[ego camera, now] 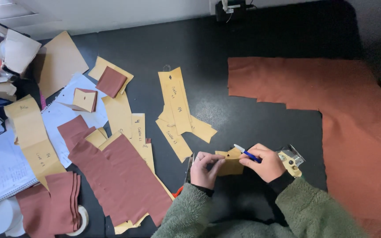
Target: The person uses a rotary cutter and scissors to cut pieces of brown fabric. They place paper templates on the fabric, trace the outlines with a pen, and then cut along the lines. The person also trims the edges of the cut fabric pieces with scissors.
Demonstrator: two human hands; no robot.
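Observation:
My left hand [204, 169] pinches the left edge of a small tan paper pattern piece [231, 164] held just above the black table. My right hand [265, 162] grips a blue and white pen [246, 153] with its tip over the top of that piece, and also steadies the piece's right side. Both arms wear green fleece sleeves [314, 211].
A large rust-brown leather sheet [353, 123] covers the right side. Cut brown leather pieces [120, 176] and tan paper patterns [177, 105] lie left and centre. A metal tool [291, 158] sits by my right hand. A spiral notebook [1, 172] and tape roll [82, 218] are at left.

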